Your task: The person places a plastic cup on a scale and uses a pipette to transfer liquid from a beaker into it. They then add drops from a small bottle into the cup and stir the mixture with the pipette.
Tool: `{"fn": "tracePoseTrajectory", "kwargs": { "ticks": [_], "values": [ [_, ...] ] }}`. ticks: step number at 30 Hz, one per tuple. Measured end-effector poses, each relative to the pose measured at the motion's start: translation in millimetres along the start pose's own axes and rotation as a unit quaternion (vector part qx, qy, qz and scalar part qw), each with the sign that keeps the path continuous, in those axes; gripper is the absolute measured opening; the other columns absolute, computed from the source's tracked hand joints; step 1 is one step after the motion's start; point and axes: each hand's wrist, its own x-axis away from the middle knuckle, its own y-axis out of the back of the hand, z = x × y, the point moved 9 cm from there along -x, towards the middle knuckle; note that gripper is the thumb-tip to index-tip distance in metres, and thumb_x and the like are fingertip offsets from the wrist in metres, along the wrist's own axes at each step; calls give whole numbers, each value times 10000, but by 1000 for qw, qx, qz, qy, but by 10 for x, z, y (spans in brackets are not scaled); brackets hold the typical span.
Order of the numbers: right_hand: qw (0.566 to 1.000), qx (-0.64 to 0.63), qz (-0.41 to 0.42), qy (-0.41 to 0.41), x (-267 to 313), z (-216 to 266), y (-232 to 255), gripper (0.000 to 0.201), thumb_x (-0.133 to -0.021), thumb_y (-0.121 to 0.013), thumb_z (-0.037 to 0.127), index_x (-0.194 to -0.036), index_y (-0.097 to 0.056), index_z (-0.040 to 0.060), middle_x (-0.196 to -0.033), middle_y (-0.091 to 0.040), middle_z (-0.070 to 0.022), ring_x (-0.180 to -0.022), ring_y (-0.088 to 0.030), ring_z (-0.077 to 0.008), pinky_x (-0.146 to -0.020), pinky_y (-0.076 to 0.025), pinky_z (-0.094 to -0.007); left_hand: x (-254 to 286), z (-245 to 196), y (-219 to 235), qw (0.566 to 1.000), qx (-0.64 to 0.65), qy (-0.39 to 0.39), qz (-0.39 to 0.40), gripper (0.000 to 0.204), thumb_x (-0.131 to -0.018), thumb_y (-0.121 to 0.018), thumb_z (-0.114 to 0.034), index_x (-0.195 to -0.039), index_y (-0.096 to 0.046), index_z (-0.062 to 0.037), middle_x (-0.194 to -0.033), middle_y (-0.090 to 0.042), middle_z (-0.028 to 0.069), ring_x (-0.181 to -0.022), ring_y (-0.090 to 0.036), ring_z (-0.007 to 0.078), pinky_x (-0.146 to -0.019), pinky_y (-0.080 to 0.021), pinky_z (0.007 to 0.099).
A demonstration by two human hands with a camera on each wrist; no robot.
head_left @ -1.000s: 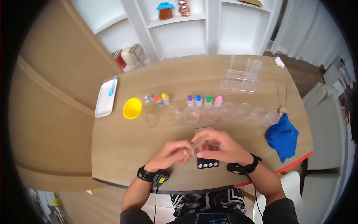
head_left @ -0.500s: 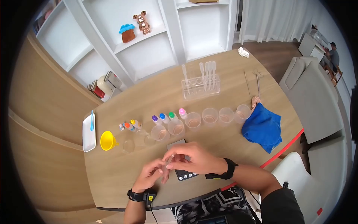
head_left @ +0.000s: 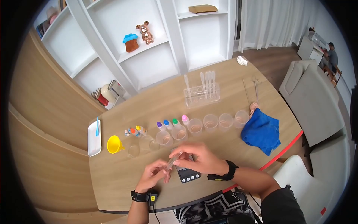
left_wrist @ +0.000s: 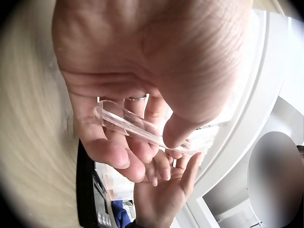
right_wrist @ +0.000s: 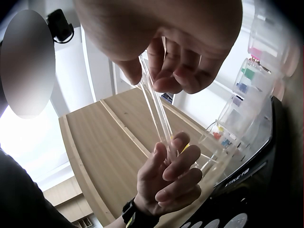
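Both hands hold a clear test tube [head_left: 172, 161] slantwise between them, beside and over a black digital scale [head_left: 188, 174]. My left hand [head_left: 152, 174] pinches the lower end with thumb and fingers. The upper end is between the thumb and fingertips of my right hand [head_left: 197, 159]. In the left wrist view the see-through tube [left_wrist: 128, 124] lies across the left fingers, its far end partly hidden behind the thumb. The right wrist view shows the tube [right_wrist: 159, 107] running down from the right fingertips to the left hand [right_wrist: 166, 178].
Clear plastic cups [head_left: 195, 127] stand in a row beyond the hands. Behind them are colour-capped bottles [head_left: 175, 122] and a rack [head_left: 201, 96] holding droppers. To the left lie a yellow funnel [head_left: 115, 144] and white tray [head_left: 94, 140]; a blue cloth [head_left: 262, 130] is on the right.
The head view has swung to the right, so the table things sit further left and turned. Both hands still hold the test tube near the scale.
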Motion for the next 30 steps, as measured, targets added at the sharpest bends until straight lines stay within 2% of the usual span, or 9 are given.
{"fn": "tracePoseTrajectory", "kwargs": {
  "ticks": [4,7,10,14,17,23,26,30],
  "values": [
    [1000,15,1,11,-4,42,2,231,-947,-768,74,-1172,-741,31,-938,-715,-22,-749,-613,-87,-675,-501,-251,8,21,21,1000,-4,3,-2,185,-1076,-602,-160,-1155,-639,3,-822,-663,62,-704,-638,140,-636,-510,285],
    [998,17,-31,48,14,77,10,233,-965,-754,98,-1193,-725,52,-857,-676,-2,-706,-581,-69,-626,-458,-243,14,22,22,1000,-5,2,-6,197,-1092,-569,-161,-1169,-641,5,-829,-657,61,-715,-634,136,-638,-505,281],
    [998,-2,-47,30,33,22,22,259,-961,-751,69,-1218,-726,54,-883,-680,0,-711,-577,-69,-636,-453,-236,20,1,0,1000,-6,4,6,214,-1108,-530,-157,-1181,-645,8,-837,-648,57,-718,-621,130,-640,-494,276],
    [998,-14,-32,48,19,104,24,300,-956,-732,12,-1255,-709,28,-1012,-721,-57,-826,-684,-94,-698,-539,-257,16,-11,-28,999,-4,-4,32,238,-1121,-498,-158,-1186,-653,11,-835,-629,43,-713,-601,122,-638,-479,272],
    [999,-48,-14,17,32,32,1,298,-969,-704,-12,-1266,-700,4,-1105,-734,-94,-890,-726,-123,-739,-577,-270,10,-20,-59,999,-10,-6,44,247,-1124,-490,-156,-1193,-655,14,-818,-610,28,-714,-594,116,-635,-475,268],
    [994,-89,-10,-70,32,45,-45,243,-1007,-637,-27,-1241,-702,-34,-1160,-740,-102,-866,-738,-149,-702,-594,-258,-4,0,-105,998,-4,1,59,238,-1123,-497,-156,-1191,-661,2,-805,-601,16,-715,-602,109,-633,-481,263],
    [994,-90,8,-59,33,20,-66,261,-1000,-598,-74,-1241,-692,-38,-1169,-753,-133,-848,-748,-176,-677,-596,-277,-13,6,-98,998,-13,-2,66,242,-1123,-507,-168,-1183,-664,7,-819,-620,23,-720,-621,111,-632,-491,261],
    [995,-79,-2,-59,41,-2,-52,213,-1014,-601,-46,-1201,-704,-41,-1133,-761,-130,-846,-749,-178,-676,-597,-287,-20,11,-94,997,-9,-9,73,228,-1114,-525,-160,-1198,-660,4,-823,-625,18,-724,-627,104,-631,-504,260]
  ]
}}
